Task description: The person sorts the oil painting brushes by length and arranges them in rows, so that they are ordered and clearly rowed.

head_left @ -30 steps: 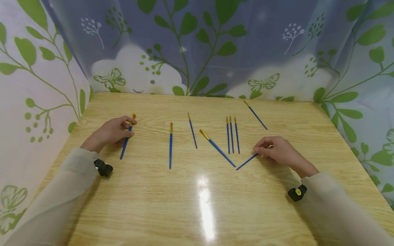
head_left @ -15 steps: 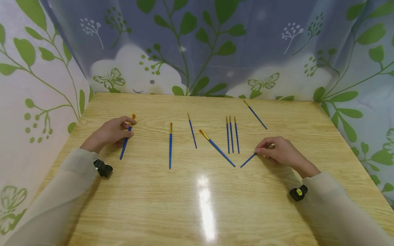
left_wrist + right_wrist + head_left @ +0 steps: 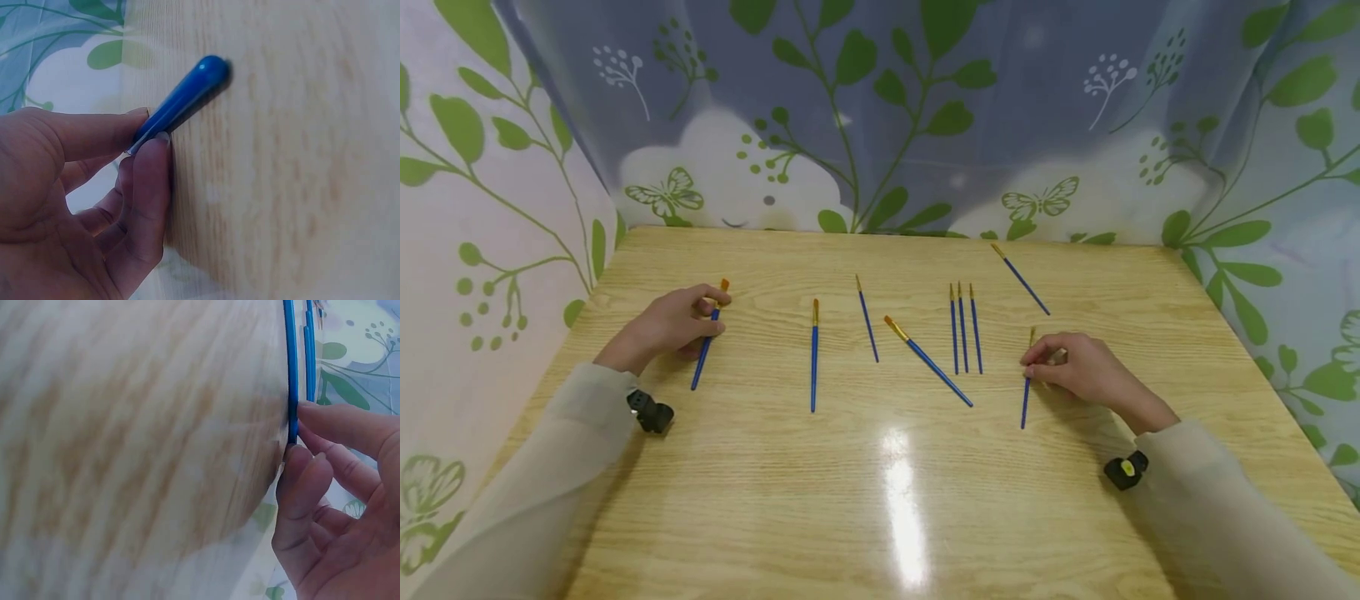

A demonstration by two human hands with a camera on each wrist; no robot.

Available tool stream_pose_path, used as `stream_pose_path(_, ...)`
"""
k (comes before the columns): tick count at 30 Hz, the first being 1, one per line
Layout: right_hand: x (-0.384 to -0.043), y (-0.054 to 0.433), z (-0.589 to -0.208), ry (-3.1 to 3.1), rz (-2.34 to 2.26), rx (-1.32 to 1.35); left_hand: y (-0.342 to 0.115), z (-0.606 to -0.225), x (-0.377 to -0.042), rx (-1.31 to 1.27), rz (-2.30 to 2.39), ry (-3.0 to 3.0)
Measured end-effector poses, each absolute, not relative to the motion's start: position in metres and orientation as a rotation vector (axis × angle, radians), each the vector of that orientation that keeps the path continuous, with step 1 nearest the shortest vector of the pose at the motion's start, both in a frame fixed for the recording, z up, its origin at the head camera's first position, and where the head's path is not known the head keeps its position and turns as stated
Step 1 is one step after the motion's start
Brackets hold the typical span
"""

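Observation:
At the left of the table, my left hand [image 3: 672, 323] pinches a flat-tipped paintbrush [image 3: 701, 363] with a blue handle. Its orange bristles show beyond the fingers. The left wrist view has the rounded handle end [image 3: 203, 75] sticking out between thumb and fingers. On the right, my right hand [image 3: 1078, 365] pinches a thin blue paintbrush [image 3: 1025, 404] near its middle, tip pointing away and handle toward me. The right wrist view shows a blue handle [image 3: 291, 369] at the thumb and fingertip. Closest to that hand lie several thin brushes [image 3: 965, 329], side by side.
A wide paintbrush [image 3: 814, 358] lies upright in view left of centre, with a thin one [image 3: 867, 321] beside it. Another wide brush [image 3: 929, 362] lies slantwise. At the far right, one more thin brush [image 3: 1025, 283] rests near the wooden table's [image 3: 760, 500] back edge, before a patterned curtain [image 3: 820, 100].
The thin brush in my right hand has turned from a slant to nearly straight, its handle end swinging right and toward me. My left hand and its brush have stayed put.

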State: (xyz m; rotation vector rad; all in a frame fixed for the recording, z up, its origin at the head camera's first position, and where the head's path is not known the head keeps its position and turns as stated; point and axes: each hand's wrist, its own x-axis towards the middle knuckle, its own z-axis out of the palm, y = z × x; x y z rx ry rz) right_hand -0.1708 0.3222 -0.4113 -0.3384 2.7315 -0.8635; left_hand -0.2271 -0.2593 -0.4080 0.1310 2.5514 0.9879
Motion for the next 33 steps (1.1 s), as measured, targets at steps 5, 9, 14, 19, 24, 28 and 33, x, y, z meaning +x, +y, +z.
stream_pose_path(5, -0.17, 0.322, -0.411, 2.741, -0.86, -0.364, -0.261, -0.41, -0.227, 0.137, 1.001, 2.549)
stream_pose_path(9, -0.169, 0.322, -0.412, 2.752, -0.861, -0.347, -0.261, -0.411, -0.226, 0.117, 1.022, 2.529)
stream_pose_path(14, -0.17, 0.322, -0.414, 2.753, -0.881, -0.35, -0.261, -0.41, -0.226, 0.124, 1.024, 2.526)
stream_pose_path(19, -0.17, 0.326, -0.414, 2.759, -0.871, -0.403, -0.26, -0.409, -0.227, 0.129, 1.016, 2.533)
stream_pose_path(24, -0.171, 0.33, -0.414, 2.766, -0.892, -0.406, -0.259, -0.408, -0.228, 0.135, 1.006, 2.553)
stream_pose_path(28, -0.171, 0.333, -0.413, 2.774, -0.9, -0.405, -0.259, -0.407, -0.228, 0.13, 1.008, 2.549)
stream_pose_path(33, -0.171, 0.334, -0.414, 2.787, -0.864, -0.416, -0.259, -0.408, -0.227, 0.12, 1.005, 2.54)
